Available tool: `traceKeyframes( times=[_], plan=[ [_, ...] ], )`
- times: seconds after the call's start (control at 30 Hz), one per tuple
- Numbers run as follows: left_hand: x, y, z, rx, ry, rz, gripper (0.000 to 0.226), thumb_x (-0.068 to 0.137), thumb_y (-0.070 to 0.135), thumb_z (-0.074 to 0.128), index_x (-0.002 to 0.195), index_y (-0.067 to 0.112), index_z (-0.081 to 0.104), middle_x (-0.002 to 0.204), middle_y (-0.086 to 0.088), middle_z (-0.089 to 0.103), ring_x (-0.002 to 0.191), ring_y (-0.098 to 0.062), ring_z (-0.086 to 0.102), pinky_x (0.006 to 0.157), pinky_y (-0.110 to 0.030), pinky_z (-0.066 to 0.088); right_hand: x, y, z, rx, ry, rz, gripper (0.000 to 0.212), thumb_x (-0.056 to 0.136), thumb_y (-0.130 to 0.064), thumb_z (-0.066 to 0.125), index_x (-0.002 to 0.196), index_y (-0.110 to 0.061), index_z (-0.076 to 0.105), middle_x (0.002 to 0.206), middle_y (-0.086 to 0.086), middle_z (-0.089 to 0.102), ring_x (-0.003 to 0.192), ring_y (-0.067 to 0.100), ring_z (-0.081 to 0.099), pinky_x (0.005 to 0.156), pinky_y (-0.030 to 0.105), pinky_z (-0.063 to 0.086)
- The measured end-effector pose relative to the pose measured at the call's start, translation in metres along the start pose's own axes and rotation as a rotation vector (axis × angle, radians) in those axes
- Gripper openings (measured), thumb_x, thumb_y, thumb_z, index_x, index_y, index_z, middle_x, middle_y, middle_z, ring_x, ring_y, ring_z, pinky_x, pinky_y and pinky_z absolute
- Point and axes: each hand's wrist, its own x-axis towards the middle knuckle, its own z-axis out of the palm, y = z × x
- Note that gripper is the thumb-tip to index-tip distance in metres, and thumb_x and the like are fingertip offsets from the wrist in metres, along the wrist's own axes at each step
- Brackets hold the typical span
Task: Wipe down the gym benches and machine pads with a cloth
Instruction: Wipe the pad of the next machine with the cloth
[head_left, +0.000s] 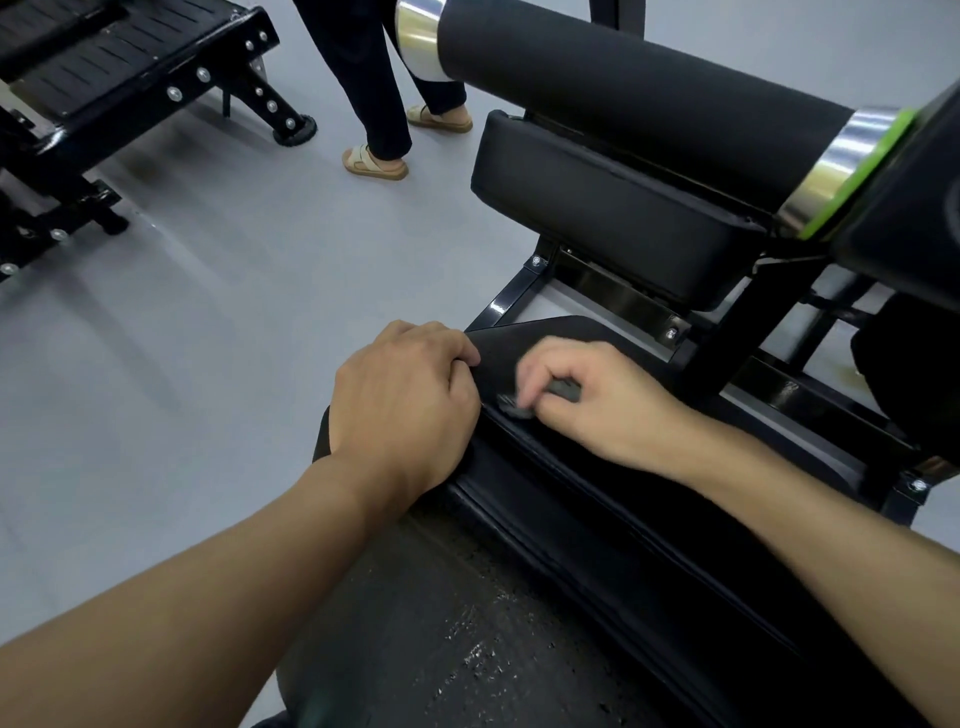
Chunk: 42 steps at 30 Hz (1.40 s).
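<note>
The cloth (563, 391) is a small grey wad bunched in the right hand (587, 400), whose fingers and thumb curl round it and press it down on the top of a black seat pad (550, 467), close to the pad's left edge; only bits of the cloth show between the fingers, and that hand is slightly blurred. The left hand (400, 400) sits just beside it, fingers curled over the pad's left edge and gripping it, with the knuckles up; both forearms reach in from the bottom of the view. Beyond the seat pad is a second black pad (597, 208), set higher and tilted; above that lies a thick black roller (623, 78) with chrome ends and a green ring (857, 171) at its right end; a black steel frame (779, 384) carries them all. The floor (208, 312) is pale grey; on it stand another person's legs in dark trousers and tan sandals (374, 161); a second black machine (104, 78) fills the upper left corner.
</note>
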Motion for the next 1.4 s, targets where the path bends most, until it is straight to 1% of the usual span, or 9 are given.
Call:
traceKeyframes(
  times=[0.13,0.27,0.43,0.57,0.73,0.9,1.07,1.27,1.4],
  plan=[
    [-0.001,0.000,-0.001,0.014,-0.010,0.011,0.035,0.095,0.018,0.042,0.112,0.030,0.071,0.118,0.012,0.065,0.116,-0.012,0.051,0.088,-0.029,0.034,0.016,-0.010,0.015,-0.020,0.048,0.016,0.024,0.077,0.001,0.060,0.070,-0.021,0.068,0.090,-0.001,0.066,0.086,0.012,0.062,0.081,0.025,0.048],
    [0.000,-0.003,0.001,-0.004,0.019,0.019,0.036,0.095,0.017,0.041,0.111,0.028,0.071,0.117,0.011,0.066,0.115,-0.013,0.052,0.090,-0.029,0.035,-0.027,-0.017,0.004,0.013,-0.028,-0.059,0.026,0.075,0.010,0.061,0.071,-0.014,0.071,0.090,-0.005,0.064,0.082,0.006,0.061,0.074,0.011,0.040],
    [-0.003,-0.004,0.003,0.007,0.059,0.061,0.047,0.084,0.026,0.029,0.103,0.026,0.072,0.106,0.009,0.070,0.106,-0.017,0.056,0.084,-0.033,0.039,-0.003,-0.008,0.015,0.010,0.104,0.033,0.028,0.078,0.004,0.063,0.071,-0.022,0.069,0.090,-0.005,0.065,0.085,0.013,0.063,0.082,0.028,0.048],
    [-0.022,0.012,0.005,-0.065,0.055,0.148,0.035,0.082,0.016,0.043,0.099,0.021,0.073,0.098,0.004,0.073,0.096,-0.025,0.063,0.084,-0.036,0.043,-0.052,-0.007,-0.006,0.001,0.007,-0.020,0.024,0.078,0.008,0.065,0.070,-0.015,0.070,0.090,-0.005,0.064,0.086,0.011,0.064,0.081,0.022,0.048],
    [-0.030,0.022,0.012,-0.019,-0.030,0.116,0.035,0.084,0.020,0.045,0.117,0.024,0.057,0.111,0.012,0.063,0.106,-0.015,0.054,0.092,-0.028,0.030,-0.009,0.004,0.002,-0.013,0.068,0.019,0.036,0.080,0.006,0.062,0.070,-0.028,0.063,0.091,-0.002,0.064,0.088,0.013,0.062,0.087,0.029,0.048],
    [-0.024,0.019,0.015,0.046,-0.081,0.157,0.043,0.078,0.029,0.036,0.117,0.028,0.056,0.113,0.015,0.060,0.113,-0.012,0.049,0.098,-0.030,0.030,-0.066,0.004,-0.021,0.008,-0.018,-0.009,0.031,0.077,0.010,0.064,0.070,-0.019,0.069,0.089,-0.006,0.064,0.086,0.009,0.064,0.081,0.018,0.047],
    [-0.021,0.015,0.019,0.133,-0.096,0.200,0.049,0.082,0.037,0.029,0.122,0.031,0.056,0.125,0.015,0.058,0.121,-0.009,0.043,0.102,-0.031,0.027,-0.015,0.010,-0.005,-0.011,0.051,0.098,0.037,0.082,0.006,0.062,0.068,-0.028,0.061,0.093,0.000,0.064,0.088,0.012,0.061,0.081,0.017,0.042],
    [-0.019,0.011,0.022,0.123,-0.081,0.224,0.046,0.083,0.038,0.026,0.112,0.033,0.062,0.119,0.017,0.059,0.117,-0.008,0.045,0.099,-0.030,0.028,-0.063,0.010,-0.023,-0.009,-0.009,0.083,0.034,0.080,0.007,0.066,0.067,-0.024,0.067,0.091,-0.007,0.065,0.084,0.008,0.064,0.081,0.016,0.046],
    [-0.019,0.011,0.023,0.116,-0.067,0.218,0.046,0.084,0.038,0.026,0.108,0.033,0.064,0.116,0.016,0.061,0.113,-0.009,0.046,0.098,-0.031,0.030,-0.018,0.024,-0.012,-0.029,0.048,0.138,0.035,0.083,0.005,0.061,0.067,-0.026,0.062,0.095,-0.003,0.064,0.093,0.013,0.061,0.089,0.024,0.043]
  ],
)
